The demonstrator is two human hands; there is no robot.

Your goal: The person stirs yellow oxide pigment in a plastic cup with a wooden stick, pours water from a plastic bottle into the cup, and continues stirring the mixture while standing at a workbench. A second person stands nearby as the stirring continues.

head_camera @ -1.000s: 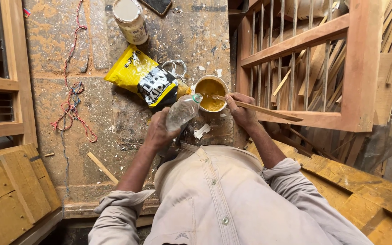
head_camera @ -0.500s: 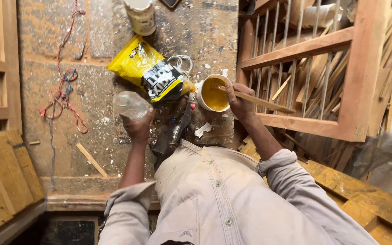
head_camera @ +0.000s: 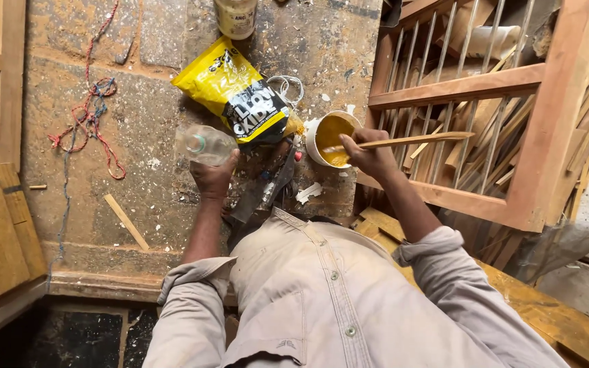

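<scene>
I am looking down on a paint-spattered workbench (head_camera: 172, 204) where my left hand (head_camera: 211, 178) is gripping one clear plastic bottle (head_camera: 204, 144), fingers wrapped shut around its lower end; the bottle is lying nearly level, its long axis running from 3 o'clock to 9 o'clock, with the capped end pointing toward 9 o'clock, away from the cup. My right hand (head_camera: 369, 155) is pinching one flat wooden stick (head_camera: 410, 141), fingers closed on it, and the stick is stretching from the hand toward 3 o'clock while its near tip is dipping into the yellow mix inside one white cup (head_camera: 330, 140). The cup is sitting just at 9 o'clock of the right hand, touching distance, so that hand is clearly the nearer one; from the left hand's fingers the cup is lying toward 3 o'clock, with one yellow powder bag (head_camera: 235, 94) between them at about 1 o'clock of the bottle. I am counting one jar (head_camera: 235, 17) at 12 o'clock of the bag, one tangle of red and blue cord (head_camera: 90, 116) at 9 o'clock of the bottle, one loose wood offcut (head_camera: 125, 221) at 7 o'clock of it, and one slatted wooden frame (head_camera: 485, 109) standing at 3 o'clock of the cup, behind the stick
</scene>
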